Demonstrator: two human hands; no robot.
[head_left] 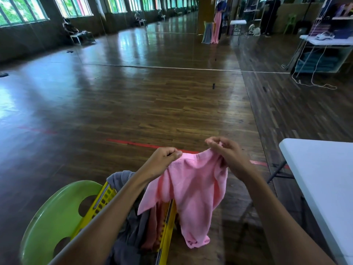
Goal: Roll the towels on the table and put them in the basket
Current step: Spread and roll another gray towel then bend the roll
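Observation:
A pink towel (pixel 193 194) hangs in the air, held by its top edge. My left hand (pixel 164 159) pinches the towel's left corner and my right hand (pixel 223 150) pinches its right corner. The cloth droops down over the yellow basket (pixel 168 232), which sits below my left arm. Inside the basket lie a grey towel (pixel 131 232) and a reddish-brown one (pixel 152 226), both crumpled. The white table (pixel 322 180) stands at the right, apart from my hands.
A green plastic chair (pixel 55 219) holds the basket at the lower left. Dark wooden floor with a red tape line (pixel 133 143) stretches ahead. A mirror wall, another white table (pixel 328 42) with stacked cloths, and cords are far right.

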